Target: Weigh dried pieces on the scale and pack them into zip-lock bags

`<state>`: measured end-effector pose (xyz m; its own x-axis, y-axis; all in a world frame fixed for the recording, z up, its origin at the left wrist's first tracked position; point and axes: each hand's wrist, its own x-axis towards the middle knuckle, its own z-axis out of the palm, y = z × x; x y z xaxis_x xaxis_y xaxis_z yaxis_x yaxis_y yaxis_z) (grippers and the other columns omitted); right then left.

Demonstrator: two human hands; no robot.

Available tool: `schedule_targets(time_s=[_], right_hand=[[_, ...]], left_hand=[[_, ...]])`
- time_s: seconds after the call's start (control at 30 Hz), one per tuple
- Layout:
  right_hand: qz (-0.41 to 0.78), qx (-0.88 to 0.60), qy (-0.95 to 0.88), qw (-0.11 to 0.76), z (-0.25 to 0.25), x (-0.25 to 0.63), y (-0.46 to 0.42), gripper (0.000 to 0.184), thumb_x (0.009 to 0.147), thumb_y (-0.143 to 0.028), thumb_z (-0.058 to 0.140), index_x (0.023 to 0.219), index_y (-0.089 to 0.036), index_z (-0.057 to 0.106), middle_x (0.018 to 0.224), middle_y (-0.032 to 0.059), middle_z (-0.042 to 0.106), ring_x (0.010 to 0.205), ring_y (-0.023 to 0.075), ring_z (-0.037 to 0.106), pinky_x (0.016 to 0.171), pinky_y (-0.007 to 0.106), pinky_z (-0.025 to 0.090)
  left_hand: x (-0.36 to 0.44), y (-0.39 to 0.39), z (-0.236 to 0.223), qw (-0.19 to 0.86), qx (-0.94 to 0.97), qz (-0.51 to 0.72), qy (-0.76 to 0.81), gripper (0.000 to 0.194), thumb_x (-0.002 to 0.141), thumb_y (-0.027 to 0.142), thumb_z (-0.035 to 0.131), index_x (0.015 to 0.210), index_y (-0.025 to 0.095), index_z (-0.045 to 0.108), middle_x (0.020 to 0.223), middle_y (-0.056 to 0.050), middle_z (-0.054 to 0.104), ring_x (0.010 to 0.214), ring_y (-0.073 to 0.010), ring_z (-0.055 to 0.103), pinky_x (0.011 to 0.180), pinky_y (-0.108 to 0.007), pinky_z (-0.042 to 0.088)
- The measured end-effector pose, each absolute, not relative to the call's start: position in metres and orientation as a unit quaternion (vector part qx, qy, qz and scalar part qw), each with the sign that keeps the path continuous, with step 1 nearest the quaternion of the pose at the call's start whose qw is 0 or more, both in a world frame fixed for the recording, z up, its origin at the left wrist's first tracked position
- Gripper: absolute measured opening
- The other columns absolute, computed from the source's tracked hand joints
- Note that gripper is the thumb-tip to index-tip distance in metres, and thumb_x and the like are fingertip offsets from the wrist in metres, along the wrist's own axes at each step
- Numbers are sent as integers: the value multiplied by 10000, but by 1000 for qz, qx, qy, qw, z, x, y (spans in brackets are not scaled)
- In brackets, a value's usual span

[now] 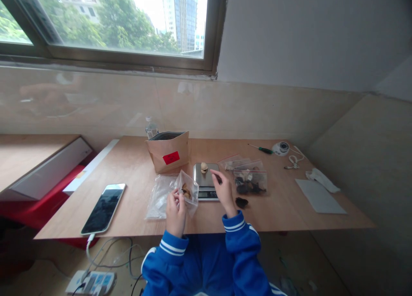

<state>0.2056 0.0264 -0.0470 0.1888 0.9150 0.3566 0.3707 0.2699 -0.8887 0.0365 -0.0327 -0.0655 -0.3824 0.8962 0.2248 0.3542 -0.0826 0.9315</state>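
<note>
My left hand (175, 210) is closed on the rim of a small clear zip bag (187, 190) with brown pieces inside, held just above the table. My right hand (222, 189) reaches over the small steel kitchen scale (206, 181), fingers partly curled; I cannot see anything in them. A pale lump (204, 167) rests on the scale's plate. To the right lies another clear bag (250, 182) with dark dried pieces, and one dark piece (241, 202) sits loose on the table beside my right wrist.
A brown paper bag (168, 152) with a red label stands behind the scale, a water bottle (150, 128) behind it. A phone (104, 208) lies left on a cable. Empty clear bags (159, 197), a green screwdriver (261, 149), tape roll (280, 148) and white paper (318, 196) lie about.
</note>
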Motion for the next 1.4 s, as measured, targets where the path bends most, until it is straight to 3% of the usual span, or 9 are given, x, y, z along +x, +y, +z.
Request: schedule_targets(time_s=[0.23,0.47,0.67,0.77,0.87,1.07,1.17,1.27,1.4], right_hand=[[363,-451,-642,503,7,166,8,291,919,-348,429,952,-213,684,948,42,714,895,177,661,803,283,508],[195,-526,-640,524,-44,178,41,258,886,-247,417,928,-167,659,983,111,664,975,216,596,905,370,455],[94,-581,-685,430,-78,179,67,392,815,-225,523,1199,-149,550,1243,184,523,1179,297,450,972,497,381],[103,-584,-707,385,-82,175,76,322,772,-174,569,1087,-164,634,1170,160,569,1099,298,493,942,483,396],[119,-585,-693,405,-80,174,80,236,771,-109,516,922,-165,688,1025,122,620,980,247,552,897,423,433],[295,-510,-627,510,-44,176,54,288,844,-270,504,1083,-187,641,986,69,665,772,158,613,685,268,500],[385,-449,-669,450,-14,182,30,325,875,-399,485,1101,-226,643,822,11,673,636,122,590,568,214,462],[385,-455,-710,375,8,189,16,359,897,-449,439,1062,-235,676,556,-40,570,487,102,516,490,198,397],[322,-520,-706,357,12,197,14,393,909,-467,398,1009,-224,691,570,-22,569,542,122,534,536,220,405]], left_hand=[[36,-34,-65,255,499,543,626,274,853,448,421,744,199,456,1132,-164,583,1093,-266,561,849,-440,502],[30,-35,-72,241,495,554,625,266,849,443,430,747,200,466,1101,-153,596,1074,-258,570,832,-419,511],[32,-35,-72,242,501,552,621,271,846,453,434,749,202,463,1108,-153,595,1076,-259,569,840,-421,507],[33,-35,-70,254,499,550,619,278,846,462,431,749,203,462,1121,-161,589,1078,-265,568,834,-424,508],[32,-36,-70,260,499,544,622,284,845,466,427,750,201,462,1121,-164,583,1081,-267,565,841,-430,503],[31,-36,-69,255,498,543,626,283,843,463,428,751,198,465,1118,-161,581,1071,-261,565,855,-428,496],[32,-37,-69,257,495,544,627,280,848,459,426,758,197,468,1130,-155,578,1080,-256,559,860,-419,493],[32,-37,-69,269,493,543,624,282,856,458,415,770,195,467,1157,-158,566,1096,-254,551,860,-415,491],[32,-36,-71,277,490,545,621,285,854,464,419,776,194,457,1156,-158,563,1098,-255,549,853,-420,493]])
